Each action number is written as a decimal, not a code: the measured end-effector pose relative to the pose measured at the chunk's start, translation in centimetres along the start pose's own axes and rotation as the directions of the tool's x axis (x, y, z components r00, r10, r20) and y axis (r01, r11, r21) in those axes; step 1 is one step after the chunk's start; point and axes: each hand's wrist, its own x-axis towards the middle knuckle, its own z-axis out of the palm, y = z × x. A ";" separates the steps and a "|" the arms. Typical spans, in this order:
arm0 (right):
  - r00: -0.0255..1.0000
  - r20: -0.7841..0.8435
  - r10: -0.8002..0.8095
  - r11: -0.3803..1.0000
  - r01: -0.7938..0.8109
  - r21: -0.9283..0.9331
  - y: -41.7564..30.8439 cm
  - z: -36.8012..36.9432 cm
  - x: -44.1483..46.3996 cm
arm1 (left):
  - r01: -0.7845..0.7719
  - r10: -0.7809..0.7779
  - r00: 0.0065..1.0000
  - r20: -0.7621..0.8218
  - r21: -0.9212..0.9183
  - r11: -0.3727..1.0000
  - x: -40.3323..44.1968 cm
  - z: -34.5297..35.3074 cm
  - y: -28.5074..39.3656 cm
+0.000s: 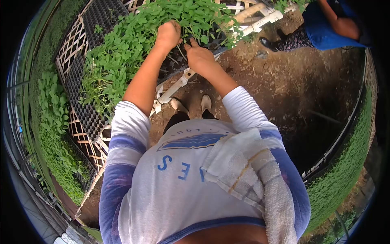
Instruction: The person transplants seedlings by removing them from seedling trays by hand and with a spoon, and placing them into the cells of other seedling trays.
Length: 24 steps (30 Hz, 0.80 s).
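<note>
My left hand [167, 37] is closed in a fist at the front edge of a dense bed of green seedlings [134, 44]. What its fingers hold is hidden among the leaves. Just to its right, my right hand [200, 59] reaches in over the black seedling tray [172, 64], its index finger and thumb stretched out and apart. A thin pale stem or stick [181, 52] lies between the two hands. I cannot tell whether the right fingertips touch it.
Black cell trays [77, 87] rest on a bamboo lattice bench [72, 48] at left. Its pale front rail [176, 87] runs before my feet. Another person in blue [331, 28] stands at upper right on the dirt floor [280, 89]. More plants [349, 150] line the right side.
</note>
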 end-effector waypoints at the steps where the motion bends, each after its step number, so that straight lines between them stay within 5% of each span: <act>1: 1.000 -0.005 0.006 1.000 -0.006 -0.001 0.0 -0.1 0.1 | 0.088 -0.083 0.995 0.047 -0.130 0.988 0.2 -0.5 0.0; 2: 1.000 -0.006 0.003 1.000 -0.003 -0.003 0.2 -0.3 0.1 | 0.179 -0.158 0.982 0.102 -0.253 0.951 0.2 -1.2 0.5; 6: 0.998 0.058 0.008 1.000 -0.009 0.012 0.3 -0.3 0.0 | 0.145 -0.131 0.983 0.130 -0.100 0.984 -1.4 -1.3 2.2; 10: 0.999 0.004 -0.032 0.997 0.032 0.063 1.2 0.1 0.2 | 0.244 -0.201 0.966 0.163 -0.311 0.919 -0.7 -2.0 0.6; 24: 0.997 0.048 -0.060 0.920 0.036 0.390 2.0 -0.4 0.6 | 0.217 -0.178 0.976 0.126 -0.473 0.854 -3.4 -3.6 0.8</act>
